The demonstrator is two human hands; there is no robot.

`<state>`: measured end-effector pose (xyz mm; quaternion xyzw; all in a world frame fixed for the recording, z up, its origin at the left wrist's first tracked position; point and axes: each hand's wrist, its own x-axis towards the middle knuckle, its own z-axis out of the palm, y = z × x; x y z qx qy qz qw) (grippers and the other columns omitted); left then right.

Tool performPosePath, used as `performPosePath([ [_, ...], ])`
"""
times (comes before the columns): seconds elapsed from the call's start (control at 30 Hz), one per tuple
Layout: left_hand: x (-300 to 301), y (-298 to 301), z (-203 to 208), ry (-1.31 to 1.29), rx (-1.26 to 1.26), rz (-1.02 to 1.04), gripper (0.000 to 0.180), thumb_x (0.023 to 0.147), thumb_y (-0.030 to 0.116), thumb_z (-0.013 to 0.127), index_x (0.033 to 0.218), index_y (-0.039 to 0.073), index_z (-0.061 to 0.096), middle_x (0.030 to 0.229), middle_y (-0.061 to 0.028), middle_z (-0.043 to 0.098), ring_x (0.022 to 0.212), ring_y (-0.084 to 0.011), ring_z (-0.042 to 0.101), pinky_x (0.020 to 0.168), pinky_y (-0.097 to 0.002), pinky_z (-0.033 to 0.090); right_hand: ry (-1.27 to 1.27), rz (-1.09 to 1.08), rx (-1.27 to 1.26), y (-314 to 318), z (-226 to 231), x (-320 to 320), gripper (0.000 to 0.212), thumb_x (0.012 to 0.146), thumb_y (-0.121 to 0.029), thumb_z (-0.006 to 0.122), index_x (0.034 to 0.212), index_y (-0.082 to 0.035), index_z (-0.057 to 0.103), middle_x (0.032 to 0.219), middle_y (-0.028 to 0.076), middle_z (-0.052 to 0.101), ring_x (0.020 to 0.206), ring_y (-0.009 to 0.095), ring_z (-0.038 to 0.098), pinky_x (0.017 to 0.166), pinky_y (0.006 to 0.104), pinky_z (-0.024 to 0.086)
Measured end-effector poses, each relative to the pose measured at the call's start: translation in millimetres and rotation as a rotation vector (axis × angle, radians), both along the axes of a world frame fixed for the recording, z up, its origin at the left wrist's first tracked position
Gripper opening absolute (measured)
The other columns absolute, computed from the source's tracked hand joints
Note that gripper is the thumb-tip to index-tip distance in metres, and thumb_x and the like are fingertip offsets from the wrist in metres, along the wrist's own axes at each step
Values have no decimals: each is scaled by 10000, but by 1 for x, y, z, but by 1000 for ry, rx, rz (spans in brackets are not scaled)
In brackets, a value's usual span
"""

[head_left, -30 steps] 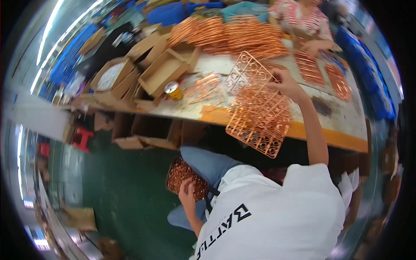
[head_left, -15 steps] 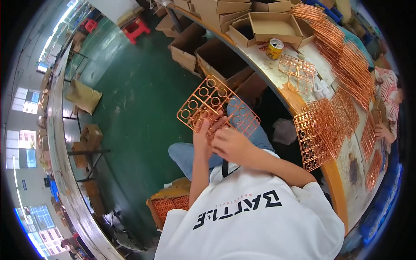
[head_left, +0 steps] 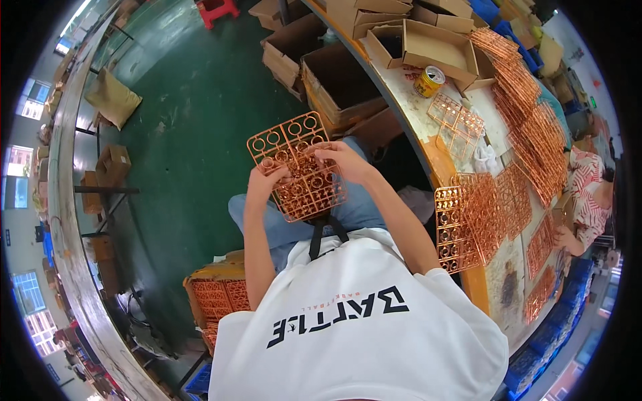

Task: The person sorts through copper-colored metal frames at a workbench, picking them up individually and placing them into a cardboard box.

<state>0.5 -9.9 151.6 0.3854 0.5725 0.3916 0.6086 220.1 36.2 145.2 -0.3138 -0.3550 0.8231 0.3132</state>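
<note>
Over my lap is a copper-coloured sprue frame point(head_left: 309, 195), a flat grid with rows of rings, possibly more than one layered together. My left hand point(head_left: 266, 187) grips it at its left side, thumb laid over the front. My right hand point(head_left: 344, 162) pinches it at the upper right, fingers bent inward over the rings. Small parts crowd the middle of the grid, too fine to tell apart. Some fingertips are hidden behind the frame.
The worktable point(head_left: 428, 144) curves along my right, bearing heaped copper sprue frames point(head_left: 478, 217), a yellow can point(head_left: 429, 81) and an open cardboard box point(head_left: 438, 53). Beside my left hip stands a carton of sprues point(head_left: 217, 297). Another person's hand point(head_left: 568, 240) is across the table.
The sprue frame has turned from a slanted, spread position to a more compact, upright one. My hands have moved apart to its two sides. The whole view has shifted slightly.
</note>
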Motion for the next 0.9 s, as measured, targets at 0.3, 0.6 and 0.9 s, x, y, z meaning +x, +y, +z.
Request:
performPosePath([
  [0.3, -3, -11, -22, -355, -106, -53, 327, 727, 61, 627, 1029, 64, 500, 907, -12, 529, 806, -148, 552, 719, -309, 485, -612, -131, 646, 3, -49, -5, 147, 721, -105, 641, 839, -19, 656, 801, 79, 645, 713, 111, 559, 657, 273, 457],
  [0.6, -10, -20, -114, -147, -170, 107, 226, 719, -1, 646, 911, 23, 531, 828, -62, 577, 712, -173, 595, 605, -300, 551, -136, -8, -185, -18, -110, -16, 123, 790, -159, 607, 865, -62, 598, 757, -8, 599, 656, 78, 536, 494, 208, 412],
  [0.9, -19, -27, -127, -400, -319, -1, 217, 789, -33, 553, 986, 44, 501, 881, -71, 574, 792, -179, 587, 700, -289, 529, -7, -65, -343, -20, -150, 0, 157, 800, -163, 588, 920, -64, 609, 843, 23, 597, 735, 106, 537, 624, 251, 432],
])
